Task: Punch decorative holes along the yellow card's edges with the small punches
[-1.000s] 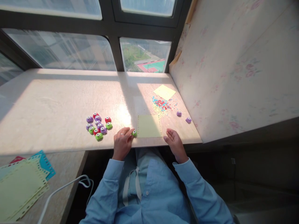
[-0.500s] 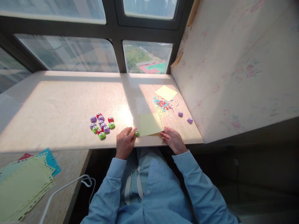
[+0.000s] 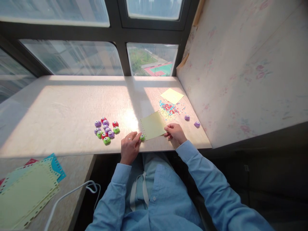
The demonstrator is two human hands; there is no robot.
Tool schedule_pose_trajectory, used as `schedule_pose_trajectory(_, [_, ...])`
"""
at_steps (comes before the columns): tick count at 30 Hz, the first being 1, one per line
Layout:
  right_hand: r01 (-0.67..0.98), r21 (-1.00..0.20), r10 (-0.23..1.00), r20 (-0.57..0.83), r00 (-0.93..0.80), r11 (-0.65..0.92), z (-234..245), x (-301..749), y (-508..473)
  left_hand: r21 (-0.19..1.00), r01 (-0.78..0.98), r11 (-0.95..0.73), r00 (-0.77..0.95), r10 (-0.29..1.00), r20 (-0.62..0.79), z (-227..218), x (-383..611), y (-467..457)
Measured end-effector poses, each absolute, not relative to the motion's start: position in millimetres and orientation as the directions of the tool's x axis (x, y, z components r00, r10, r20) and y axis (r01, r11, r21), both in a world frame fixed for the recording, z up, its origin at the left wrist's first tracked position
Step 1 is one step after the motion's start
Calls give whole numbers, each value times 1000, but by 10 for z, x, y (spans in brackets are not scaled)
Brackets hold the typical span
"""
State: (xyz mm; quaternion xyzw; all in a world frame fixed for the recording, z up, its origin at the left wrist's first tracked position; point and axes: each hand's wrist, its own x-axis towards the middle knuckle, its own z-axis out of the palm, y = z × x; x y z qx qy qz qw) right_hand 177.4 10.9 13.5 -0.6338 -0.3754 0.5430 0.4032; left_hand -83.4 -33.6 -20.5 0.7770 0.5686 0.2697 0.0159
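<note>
My left hand (image 3: 130, 148) rests at the near edge of the pale table (image 3: 60, 109), its fingertips closed on a small green punch (image 3: 142, 138). My right hand (image 3: 175, 132) pinches the right edge of a light green paper sheet (image 3: 153, 125) with punched holes along its sides; the sheet is lifted and tilted, its left edge beside the punch. A heap of small coloured paper bits (image 3: 168, 109) lies just behind the sheet.
A cluster of several purple, red and green punches (image 3: 106, 130) sits left of my hands. Two purple punches (image 3: 192, 120) and a yellow sheet (image 3: 172, 96) lie at the right by the wall. Punched coloured sheets (image 3: 26, 192) lie on a lower surface at the left, beside a white cable (image 3: 69, 194).
My right hand went from lying open beside the sheet to gripping its right edge, and the sheet has been lifted and turned. My left hand stayed on the green punch.
</note>
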Motion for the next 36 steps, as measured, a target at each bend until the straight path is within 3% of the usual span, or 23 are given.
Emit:
schedule_pose_trajectory(4, [-63, -930, 913, -367, 178, -362, 68, 1770, -19, 325, 880, -346, 207, 895, 395, -207, -828, -337])
schedule_pose_trajectory(17, [-85, -926, 911, -378, 165, -369, 109, 1755, -24, 332, 884, -330, 196, 905, 379, -200, -824, -333])
schedule_pose_trajectory(36, [2, -903, 902, -429, 53, -430, 72, 1773, -22, 346, 884, -316, 180, 911, 372, -172, -808, -335])
